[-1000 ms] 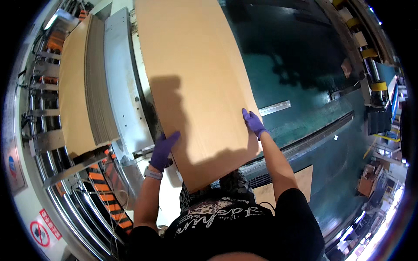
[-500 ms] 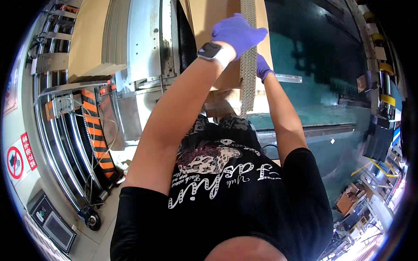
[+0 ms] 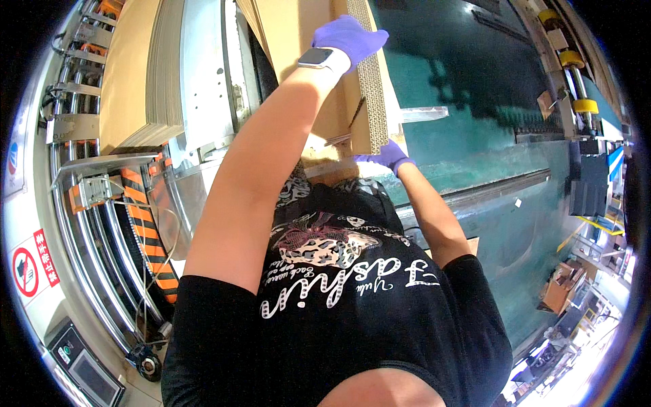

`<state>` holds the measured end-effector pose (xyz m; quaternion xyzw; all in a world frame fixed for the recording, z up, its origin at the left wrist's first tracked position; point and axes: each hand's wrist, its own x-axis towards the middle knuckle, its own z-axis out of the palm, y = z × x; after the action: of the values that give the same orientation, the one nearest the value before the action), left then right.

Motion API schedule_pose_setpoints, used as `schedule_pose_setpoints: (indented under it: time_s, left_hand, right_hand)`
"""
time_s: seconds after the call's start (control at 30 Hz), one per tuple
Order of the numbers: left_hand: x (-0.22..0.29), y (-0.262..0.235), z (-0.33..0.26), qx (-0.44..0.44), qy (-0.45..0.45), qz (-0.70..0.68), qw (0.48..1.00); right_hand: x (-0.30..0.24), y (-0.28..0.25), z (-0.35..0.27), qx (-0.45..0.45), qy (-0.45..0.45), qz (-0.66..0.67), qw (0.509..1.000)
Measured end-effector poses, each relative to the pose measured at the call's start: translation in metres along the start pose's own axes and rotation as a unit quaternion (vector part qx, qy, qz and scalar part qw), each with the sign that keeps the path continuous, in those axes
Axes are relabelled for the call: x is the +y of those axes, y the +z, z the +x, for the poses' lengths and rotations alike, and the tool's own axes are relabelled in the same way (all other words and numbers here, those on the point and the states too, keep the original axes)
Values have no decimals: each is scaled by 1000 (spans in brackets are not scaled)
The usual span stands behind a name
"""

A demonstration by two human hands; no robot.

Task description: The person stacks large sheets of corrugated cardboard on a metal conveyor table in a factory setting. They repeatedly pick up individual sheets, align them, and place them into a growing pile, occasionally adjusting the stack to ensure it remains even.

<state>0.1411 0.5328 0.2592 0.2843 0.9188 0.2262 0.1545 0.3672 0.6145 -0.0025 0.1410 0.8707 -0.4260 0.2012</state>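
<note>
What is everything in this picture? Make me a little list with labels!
left hand: purple glove, on top edge of the cardboard sheets
right hand: purple glove, under their lower edge
cardboard sheets: brown, tilted on edge, corrugated side showing
wrist: grey watch
left side: stacked cardboard, metal rollers
right side: green machine bed

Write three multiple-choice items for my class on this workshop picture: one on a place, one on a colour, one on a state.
1. Where is the stack of cardboard sheets?
A. upper left, on the machine
B. on the green floor at right
C. behind the person

2. What colour are the gloves?
A. yellow
B. purple
C. white

3. How does the held cardboard sheet stand?
A. flat on the floor
B. folded into a box
C. raised, edge toward the camera

Answers:
1 A: it rests above the roller rails.
2 B: left hand and right hand are both purple.
3 C: its corrugated edge shows.
</note>
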Motion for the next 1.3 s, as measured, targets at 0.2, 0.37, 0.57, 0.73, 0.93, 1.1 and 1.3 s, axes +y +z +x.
schedule_pose_setpoints:
  time_s: [0.2, 0.37, 0.57, 0.73, 0.93, 1.1, 1.3]
  left_hand:
    - [-12, -2, 7, 33, 12, 33, 999]
    - [-9, -4, 17, 5, 20, 35, 999]
    - [0, 2, 19, -8, 2, 22, 1000]
    - [2, 8, 23, 15, 13, 31, 999]
    - [3, 7, 20, 6, 38, 32, 999]
    - [-46, -42, 2, -91, 0, 11, 996]
    - [-118, -161, -137, -75, 24, -23, 997]
  right_hand:
    - [-49, -16, -5, 56, -2, -9, 998]
    - [-26, -20, 20, 4, -55, -58, 997]
    - [-16, -62, 31, -166, 56, -237, 955]
    - [19, -46, 29, -134, 34, -170, 976]
    - [14, -53, 17, -95, 26, -155, 983]
    - [-13, -108, 37, 155, -63, 31, 985]
    - [-254, -246, 91, 377, -416, -277, 780]
